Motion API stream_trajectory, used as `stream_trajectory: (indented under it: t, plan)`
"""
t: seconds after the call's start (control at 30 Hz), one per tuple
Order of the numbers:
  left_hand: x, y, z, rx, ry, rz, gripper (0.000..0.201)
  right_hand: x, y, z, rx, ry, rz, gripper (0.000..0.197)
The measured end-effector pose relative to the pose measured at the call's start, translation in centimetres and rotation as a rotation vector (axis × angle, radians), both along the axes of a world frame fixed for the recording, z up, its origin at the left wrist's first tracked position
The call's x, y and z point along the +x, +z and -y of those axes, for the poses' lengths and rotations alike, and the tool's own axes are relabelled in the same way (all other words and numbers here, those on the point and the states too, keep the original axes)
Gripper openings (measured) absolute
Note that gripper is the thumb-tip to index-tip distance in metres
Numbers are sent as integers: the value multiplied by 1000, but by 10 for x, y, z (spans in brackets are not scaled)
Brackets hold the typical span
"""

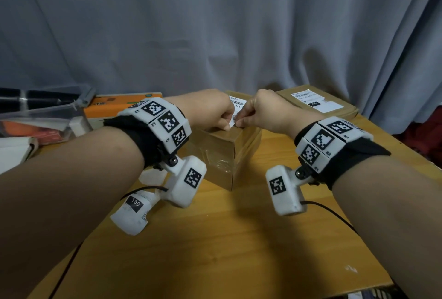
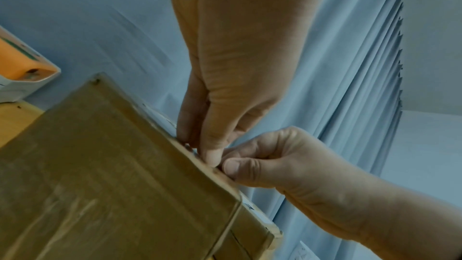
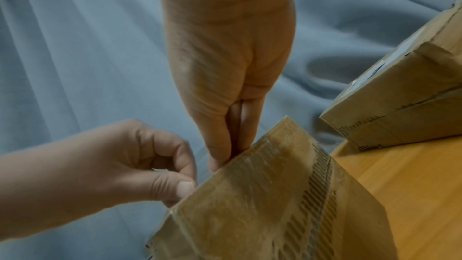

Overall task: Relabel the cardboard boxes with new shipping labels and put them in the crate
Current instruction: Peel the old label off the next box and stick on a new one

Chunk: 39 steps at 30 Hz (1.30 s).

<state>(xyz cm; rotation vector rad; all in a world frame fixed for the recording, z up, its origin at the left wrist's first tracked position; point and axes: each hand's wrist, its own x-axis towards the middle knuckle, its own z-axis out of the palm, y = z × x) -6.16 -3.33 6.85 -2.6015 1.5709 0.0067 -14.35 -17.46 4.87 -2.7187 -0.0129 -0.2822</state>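
Peeling of a label [image 1: 235,110] at the top edge of the near box [image 1: 223,153], seen from three views.

The box is stood on the wooden table [image 1: 239,239], centre, taped with clear film. The label corner is pinched between thumb and curled fingers of the left hand [image 1: 210,110]; the right hand [image 1: 263,112] is closed narrowly, its fingertips [image 3: 220,157] pressed on the box's upper edge just beside the left thumb [image 3: 183,187]. A second box [image 1: 318,105] bearing its own label is set behind, to the right. A curled label strip [image 1: 132,212] is seen near the left forearm. Orange cartons [image 1: 114,105] are seen at left, before a grey curtain [image 1: 215,23].
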Motion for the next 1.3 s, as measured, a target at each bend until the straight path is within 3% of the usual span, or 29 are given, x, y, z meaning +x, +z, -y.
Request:
stream_trajectory:
  t: [0.2,0.43,0.57,0.7,0.8,1.03,1.2,1.3]
  plan:
    - [-5,0,-2,14,-25,46,27,1,-2,1,15,-4,2,16]
    - [-12,-23,-17,-252,15,179,12,2,-2,0,2,-20,12,13]
    - [-1,-20,-18,-385,87,20,18,-2,1,-4,-42,3,7,15]
    - [15,-29,-33,-403,184,-154,27,-2,9,-17,-231,86,-39,15]
    - [15,-42,-42,-523,183,-286,29,3,14,-25,-313,119,-70,11]
    - [17,-43,-41,-574,204,-272,24,10,26,-39,-456,157,-177,3]
    - [16,-43,-42,-592,238,-308,27,11,20,-40,-559,107,-119,10]
    - [15,-43,-42,-602,250,-349,32,11,20,-32,-471,90,-109,11]
